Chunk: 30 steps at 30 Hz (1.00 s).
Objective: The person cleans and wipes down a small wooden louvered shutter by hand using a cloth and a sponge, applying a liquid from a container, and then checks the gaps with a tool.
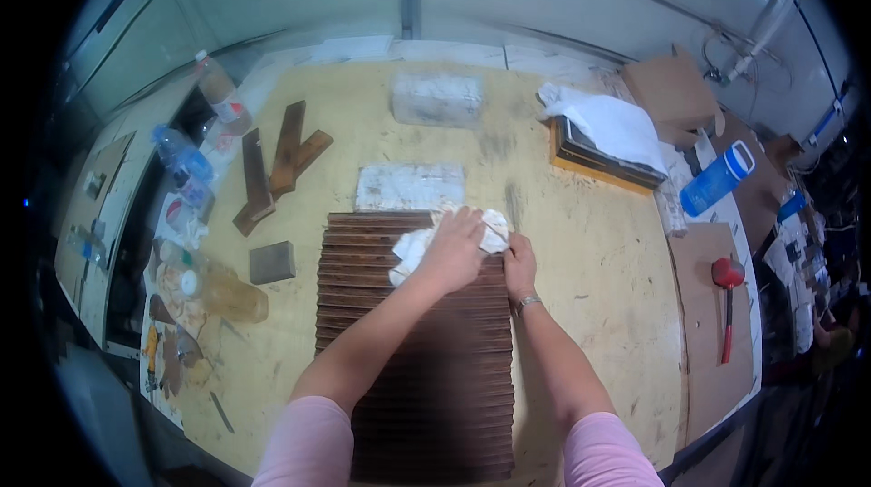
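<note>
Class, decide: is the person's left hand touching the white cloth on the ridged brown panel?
Touching. The head view shows the left hand laid over the white cloth, which sticks out on both sides of it.

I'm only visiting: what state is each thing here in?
Ridged brown panel: lying flat, partly covered
White cloth: crumpled, on the panel
Left hand: resting on the cloth
Right hand: at the panel's right edge
Wooden strips: loosely overlapping
Red-headed mallet: lying unheld
Amber-liquid bottle: capped
Second white cloth: draped, rumpled
</note>
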Available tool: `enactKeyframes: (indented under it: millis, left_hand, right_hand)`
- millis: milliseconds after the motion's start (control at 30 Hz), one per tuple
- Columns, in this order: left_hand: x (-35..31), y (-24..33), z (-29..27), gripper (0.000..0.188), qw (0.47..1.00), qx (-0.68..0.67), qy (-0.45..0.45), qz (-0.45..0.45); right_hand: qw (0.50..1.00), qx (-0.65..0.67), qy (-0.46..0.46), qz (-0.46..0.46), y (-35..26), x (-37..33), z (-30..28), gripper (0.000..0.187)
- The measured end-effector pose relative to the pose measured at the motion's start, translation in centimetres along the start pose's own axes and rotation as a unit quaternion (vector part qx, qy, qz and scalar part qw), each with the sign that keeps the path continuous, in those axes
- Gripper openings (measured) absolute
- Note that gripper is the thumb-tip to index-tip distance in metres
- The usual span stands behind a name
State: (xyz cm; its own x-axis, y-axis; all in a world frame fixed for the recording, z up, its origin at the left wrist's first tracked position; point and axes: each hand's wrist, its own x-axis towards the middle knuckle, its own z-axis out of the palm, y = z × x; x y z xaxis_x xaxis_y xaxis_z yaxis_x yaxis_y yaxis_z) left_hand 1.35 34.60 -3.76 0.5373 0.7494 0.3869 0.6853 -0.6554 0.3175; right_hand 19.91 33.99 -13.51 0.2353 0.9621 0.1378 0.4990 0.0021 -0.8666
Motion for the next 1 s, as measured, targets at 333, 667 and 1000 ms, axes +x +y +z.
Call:
enactKeyframes:
  millis: [333,667,1000]
  left_hand:
    - [-4.3,-8.0,-3.7,0.018,0.984,-0.040,0.143,-0.097]
    - [-0.9,-7.4,-0.9,0.015,0.992,-0.026,0.105,-0.067]
    - [2.7,-4.9,1.0,0.009,0.994,-0.068,0.066,-0.062]
  right_hand:
    - [0.993,0.100,-0.049,0.029,-6.9,0.2,0.8,0.042]
    - [0.998,0.056,-0.010,0.006,-5.0,0.7,0.8,0.043]
    - [0.997,0.068,-0.031,0.021,-5.1,1.1,1.0,0.044]
